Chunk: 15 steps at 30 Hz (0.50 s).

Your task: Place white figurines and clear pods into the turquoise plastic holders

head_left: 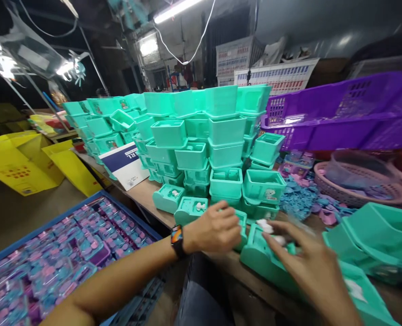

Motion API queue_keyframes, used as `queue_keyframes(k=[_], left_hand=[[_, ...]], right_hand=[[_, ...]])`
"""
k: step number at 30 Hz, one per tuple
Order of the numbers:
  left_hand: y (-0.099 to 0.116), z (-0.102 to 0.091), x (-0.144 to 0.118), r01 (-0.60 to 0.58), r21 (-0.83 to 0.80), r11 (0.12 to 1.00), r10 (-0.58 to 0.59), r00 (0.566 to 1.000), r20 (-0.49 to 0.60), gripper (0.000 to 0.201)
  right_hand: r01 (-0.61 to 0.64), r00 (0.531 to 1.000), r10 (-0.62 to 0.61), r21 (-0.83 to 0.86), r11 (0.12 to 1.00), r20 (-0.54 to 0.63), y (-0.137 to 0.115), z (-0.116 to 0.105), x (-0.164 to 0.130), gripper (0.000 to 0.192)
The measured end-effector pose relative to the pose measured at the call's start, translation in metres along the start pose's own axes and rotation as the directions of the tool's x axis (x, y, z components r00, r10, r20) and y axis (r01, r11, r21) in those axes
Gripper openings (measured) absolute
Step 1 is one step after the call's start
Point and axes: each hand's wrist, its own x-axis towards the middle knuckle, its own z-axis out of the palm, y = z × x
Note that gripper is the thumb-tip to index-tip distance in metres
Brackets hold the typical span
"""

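My left hand (214, 230), with a dark watch on its wrist, rests closed over a teal plastic piece (242, 228) at the near edge of the workbench. My right hand (306, 260) lies on another teal plastic piece (260, 258), its fingertips pinching a small white part (267, 226) on top of it. Two similar teal pieces with white parts (190, 210) sit just left of my left hand. Behind them rises a large stack of teal plastic housings (204, 136).
A blue tray of purple and teal packaged items (61, 253) sits low on the left. Yellow cartons (20, 163) stand far left. A purple crate (343, 113), a pink basket (360, 181), loose blue parts (299, 197) and a teal bin (377, 240) fill the right.
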Motion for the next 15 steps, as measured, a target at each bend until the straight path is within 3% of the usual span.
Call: queue_keyframes(k=[3, 7, 10, 15], left_hand=[[-0.004, -0.008, -0.023, 0.318, 0.052, 0.947, -0.317, 0.948, -0.029, 0.036], [0.005, -0.005, -0.037, 0.493, 0.039, 0.869, -0.494, 0.869, 0.008, 0.034], [0.012, 0.0, -0.037, 0.534, -0.001, 0.846, -0.533, 0.844, 0.059, 0.029], [0.017, 0.004, -0.027, 0.557, -0.083, 0.826, -0.552, 0.83, 0.076, 0.024]], right_hand=[[0.038, 0.996, -0.043, 0.061, 0.997, 0.084, -0.008, 0.035, 0.018, 0.023], [0.045, 0.985, -0.053, 0.057, 0.997, 0.163, -0.008, 0.054, 0.026, 0.019], [0.047, 0.982, -0.058, 0.062, 0.997, 0.182, -0.005, 0.043, 0.023, 0.023], [-0.02, 0.989, 0.006, 0.092, 0.996, 0.151, -0.003, -0.001, 0.0, 0.026]])
